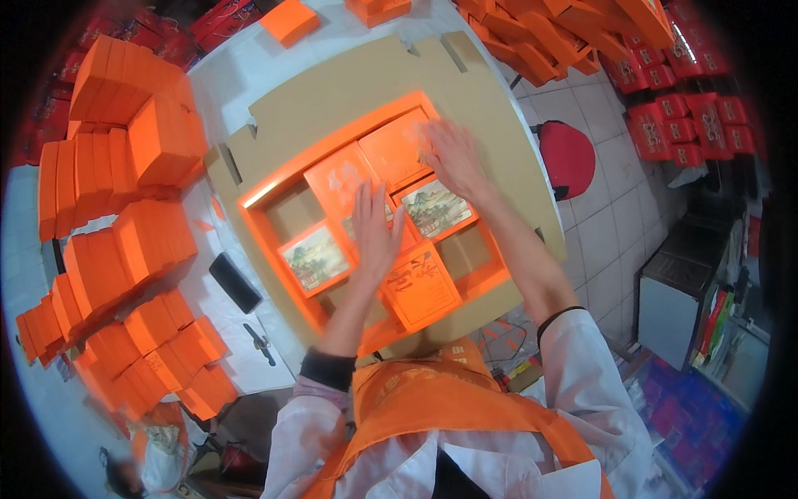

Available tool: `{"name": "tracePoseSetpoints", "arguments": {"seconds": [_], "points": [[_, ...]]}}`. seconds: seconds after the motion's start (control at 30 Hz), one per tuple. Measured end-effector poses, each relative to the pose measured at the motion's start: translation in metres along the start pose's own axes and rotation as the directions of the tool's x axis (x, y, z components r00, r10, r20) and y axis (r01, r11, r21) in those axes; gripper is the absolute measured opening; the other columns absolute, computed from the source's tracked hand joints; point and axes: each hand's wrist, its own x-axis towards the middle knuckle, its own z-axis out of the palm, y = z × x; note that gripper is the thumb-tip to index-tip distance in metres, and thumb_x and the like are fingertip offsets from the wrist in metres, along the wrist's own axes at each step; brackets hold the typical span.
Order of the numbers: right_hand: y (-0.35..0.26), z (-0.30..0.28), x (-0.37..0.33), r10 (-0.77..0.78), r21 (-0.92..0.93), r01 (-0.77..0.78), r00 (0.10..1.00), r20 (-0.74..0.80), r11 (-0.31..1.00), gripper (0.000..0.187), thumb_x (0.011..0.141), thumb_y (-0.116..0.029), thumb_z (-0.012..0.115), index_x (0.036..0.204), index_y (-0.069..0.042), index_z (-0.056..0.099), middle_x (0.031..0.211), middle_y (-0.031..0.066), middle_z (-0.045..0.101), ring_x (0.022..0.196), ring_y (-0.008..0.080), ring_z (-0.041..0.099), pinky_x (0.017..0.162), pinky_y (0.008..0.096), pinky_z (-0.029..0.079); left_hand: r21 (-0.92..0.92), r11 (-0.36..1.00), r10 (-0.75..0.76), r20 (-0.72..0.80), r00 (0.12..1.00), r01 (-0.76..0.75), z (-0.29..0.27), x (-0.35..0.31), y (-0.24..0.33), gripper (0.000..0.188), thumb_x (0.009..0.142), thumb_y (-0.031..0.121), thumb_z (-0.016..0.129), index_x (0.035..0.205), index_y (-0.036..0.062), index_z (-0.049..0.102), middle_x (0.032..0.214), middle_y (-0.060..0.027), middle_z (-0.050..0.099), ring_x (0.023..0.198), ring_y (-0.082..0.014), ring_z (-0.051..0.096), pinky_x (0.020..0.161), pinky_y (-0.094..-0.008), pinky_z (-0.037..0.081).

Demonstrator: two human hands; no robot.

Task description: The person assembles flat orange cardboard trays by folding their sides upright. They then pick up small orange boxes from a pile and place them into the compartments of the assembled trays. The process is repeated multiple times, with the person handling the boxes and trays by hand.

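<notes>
- Orange card forms the tray (pixel 287 178), which lies slantwise on a flat sheet of brown cardboard (pixel 349 87), itself on the white-covered counter (pixel 233 71).
- Left hand (pixel 380 229): laid over the middle of the tray, fingers stretched out toward its far side; its grip is apart, clamped on nothing. Beneath it is the central box, mostly hidden.
- Right hand (pixel 453 158): at the tray's far right corner, blurred; its grip looks apart, fingers reaching over the end of a plain orange box (pixel 392 150). Whether they touch it, I cannot tell.
- Beside that box, nearer the left hand's fingertips, sits another orange box (pixel 339 176) with pale marks on its top.
- Two boxes bear landscape pictures: the left picture box (pixel 314 258) by the tray's left side, and the right picture box (pixel 435 208) under the right wrist.
- On the near side, an orange box with dark lettering (pixel 421 287) sits askew, reaching toward the tray's near wall.
- Left of the cardboard, a black oblong object (pixel 234 283) and a dark slim tool (pixel 259 344) lie on the counter, with stacks of orange boxes (pixel 125 258) beyond.
- To the right, a red stool seat (pixel 568 160) stands over the tiled floor (pixel 611 208).
</notes>
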Motion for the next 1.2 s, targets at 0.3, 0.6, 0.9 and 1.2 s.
{"name": "tracePoseSetpoints", "arguments": {"seconds": [0.3,0.6,0.9,1.2], "points": [[0.001,0.007,-0.015,-0.028,-0.122,0.032,0.999,0.042,0.992,0.046,0.088,-0.027,0.048,0.130,-0.012,0.040,0.140,0.0021,0.031,0.129,0.0261,0.024,0.103,0.0481,0.022,0.298,0.917,0.222,0.172,0.960,-0.265,0.024,0.105,-0.009,0.062,0.074,0.027,0.067,0.124,0.0006,0.041,0.136,-0.0213,0.031,0.128,-0.0341,0.026,0.103,-0.0456,0.025],[0.009,0.017,-0.019,0.044,-0.040,-0.047,0.997,-0.066,0.998,0.045,0.085,-0.024,0.051,0.128,-0.012,0.043,0.139,0.0038,0.032,0.129,0.0248,0.025,0.102,0.0467,0.024,0.380,0.878,0.220,0.221,0.950,-0.291,0.030,0.091,-0.009,0.058,0.073,0.027,0.067,0.121,0.0031,0.046,0.131,-0.0180,0.037,0.122,-0.0301,0.034,0.097,-0.0443,0.030],[-0.001,0.008,-0.070,0.147,0.401,-0.015,0.943,-0.300,0.916,0.039,0.082,-0.017,0.057,0.119,-0.007,0.048,0.125,0.0121,0.045,0.117,0.0296,0.043,0.096,0.0394,0.034,0.316,0.922,0.210,0.081,0.974,-0.224,0.016,0.067,-0.039,0.046,0.079,0.024,0.062,0.119,0.0048,0.048,0.127,-0.0186,0.042,0.119,-0.0319,0.037,0.099,-0.0438,0.029],[-0.086,-0.026,-0.197,0.340,0.599,-0.657,0.752,0.564,0.458,0.066,0.081,-0.029,0.064,0.131,0.002,0.032,0.114,0.0164,0.052,0.102,0.0230,0.053,0.085,0.0323,0.043,-0.010,0.996,-0.086,0.083,0.993,0.087,-0.009,-0.043,-0.041,0.030,0.089,0.018,0.049,0.110,-0.0040,0.052,0.123,-0.0216,0.045,0.117,-0.0375,0.038,0.098,-0.0445,0.030]]}}
